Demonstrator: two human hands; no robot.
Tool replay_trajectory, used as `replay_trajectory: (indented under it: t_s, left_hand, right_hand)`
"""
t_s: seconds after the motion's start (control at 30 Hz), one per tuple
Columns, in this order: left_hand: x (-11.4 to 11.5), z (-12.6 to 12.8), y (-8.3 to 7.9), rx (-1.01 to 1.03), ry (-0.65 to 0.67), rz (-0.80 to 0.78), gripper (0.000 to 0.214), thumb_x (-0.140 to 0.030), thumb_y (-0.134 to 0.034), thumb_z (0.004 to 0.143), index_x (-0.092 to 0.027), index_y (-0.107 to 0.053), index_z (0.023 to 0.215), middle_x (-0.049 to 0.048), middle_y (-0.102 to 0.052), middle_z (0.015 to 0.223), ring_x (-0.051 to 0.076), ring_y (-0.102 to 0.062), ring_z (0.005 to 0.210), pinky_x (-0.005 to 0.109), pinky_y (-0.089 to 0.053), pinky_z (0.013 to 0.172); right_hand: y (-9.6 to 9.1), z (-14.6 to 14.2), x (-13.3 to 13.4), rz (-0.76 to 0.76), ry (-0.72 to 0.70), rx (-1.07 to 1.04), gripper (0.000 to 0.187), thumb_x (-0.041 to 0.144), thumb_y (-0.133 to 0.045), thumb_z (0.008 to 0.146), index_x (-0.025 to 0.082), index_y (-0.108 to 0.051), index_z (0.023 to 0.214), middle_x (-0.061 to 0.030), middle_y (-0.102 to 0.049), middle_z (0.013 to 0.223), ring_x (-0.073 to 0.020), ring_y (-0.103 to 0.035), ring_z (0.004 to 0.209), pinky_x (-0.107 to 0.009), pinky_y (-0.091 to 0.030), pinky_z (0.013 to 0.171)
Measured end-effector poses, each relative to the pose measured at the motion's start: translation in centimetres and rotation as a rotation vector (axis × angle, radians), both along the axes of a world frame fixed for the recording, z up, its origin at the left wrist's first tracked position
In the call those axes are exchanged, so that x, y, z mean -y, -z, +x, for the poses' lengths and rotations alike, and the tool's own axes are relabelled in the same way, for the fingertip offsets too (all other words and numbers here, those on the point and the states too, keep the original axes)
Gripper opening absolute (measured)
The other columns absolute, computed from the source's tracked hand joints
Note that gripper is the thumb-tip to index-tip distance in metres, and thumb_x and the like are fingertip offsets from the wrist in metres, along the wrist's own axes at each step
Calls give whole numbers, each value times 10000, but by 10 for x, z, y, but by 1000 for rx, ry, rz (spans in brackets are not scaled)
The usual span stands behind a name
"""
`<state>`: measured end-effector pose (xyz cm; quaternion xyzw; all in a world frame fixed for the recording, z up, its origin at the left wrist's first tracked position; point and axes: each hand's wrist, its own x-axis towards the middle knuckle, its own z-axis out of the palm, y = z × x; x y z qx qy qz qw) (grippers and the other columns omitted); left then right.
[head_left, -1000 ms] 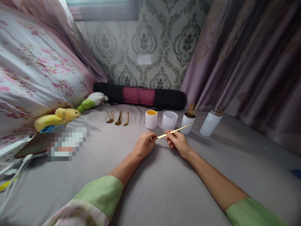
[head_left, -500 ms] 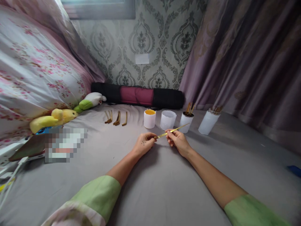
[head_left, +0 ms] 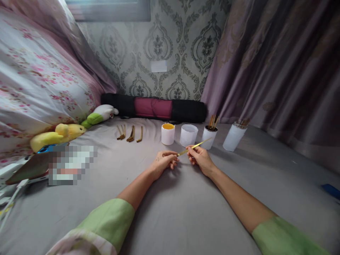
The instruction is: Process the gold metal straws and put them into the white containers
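Before me, my right hand (head_left: 200, 159) pinches a slim gold-coloured stick (head_left: 197, 145) between thumb and fingers. The stick slants up to the right and tapers to a thin tip. At its lower left end, my left hand (head_left: 164, 161) is closed with thumb and forefinger on a small darker tip; its other fingers are loosely bent. Just beyond the hands stand a white cup with yellow inside (head_left: 168, 136), a wider whitish cup (head_left: 188, 135), and a white cup holding several thin sticks (head_left: 209, 138). What the wider cup holds is hidden.
A tall white container (head_left: 234, 136) with stick ends at its top leans at right. Several bent gold sticks (head_left: 130, 134) lie at left on the grey sheet (head_left: 170, 212). Behind is a black and maroon roll (head_left: 154, 108). Plush toys (head_left: 70, 131) and a white cable (head_left: 20, 189) are at far left.
The left hand has turned slightly, and its lower fingers show more at the stick's end. The right hand keeps its pinch. The whole view has shifted a little.
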<state>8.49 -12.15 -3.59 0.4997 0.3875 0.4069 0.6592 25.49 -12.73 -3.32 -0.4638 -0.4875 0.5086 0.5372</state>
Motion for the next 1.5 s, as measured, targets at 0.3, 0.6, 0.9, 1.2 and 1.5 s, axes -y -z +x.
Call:
replay_trajectory:
  t_s: [0.3, 0.6, 0.9, 1.2, 1.5]
  left_hand:
    - [2, -1, -2, 91, 76, -84, 230, -168, -559, 691, -66, -585, 896, 92, -610, 717, 84, -534, 534, 191, -404, 459]
    - [2, -2, 0, 100, 126, -97, 243, -143, -554, 678, -70, -592, 906, 85, -606, 724, 78, -523, 525, 190, -399, 458]
    - [0, -2, 2, 125, 103, -121, 223, -115, -546, 665, -73, -580, 881, 78, -603, 695, 77, -519, 515, 179, -385, 437]
    - [0, -2, 1, 121, 62, -144, 230, -93, -530, 651, -66, -578, 874, 76, -601, 664, 78, -514, 500, 175, -380, 425]
    - [-2, -4, 7, 129, 53, -140, 226, -97, -538, 647, -67, -577, 868, 86, -603, 678, 82, -507, 498, 183, -376, 420]
  right_hand:
    - [1, 2, 0, 19, -20, 5, 322, 424, -595, 677, 156, -554, 851, 32, -495, 624, -43, -429, 442, -167, -298, 353]
    - [-1, 1, 1, 9, -17, -3, 331, 436, -609, 652, 159, -557, 826, 36, -494, 606, -42, -422, 428, -167, -292, 349]
    - [0, 4, 2, 6, -1, 22, 326, 450, -574, 689, 157, -577, 832, 17, -505, 635, -48, -445, 448, -164, -308, 356]
    - [1, 8, -1, 18, 74, -47, 339, 487, -551, 699, 165, -578, 798, 20, -499, 617, -46, -436, 435, -159, -295, 340]
    - [0, 16, -4, 79, 190, -162, 359, 510, -547, 693, 165, -598, 780, 19, -488, 608, -47, -431, 420, -159, -293, 325]
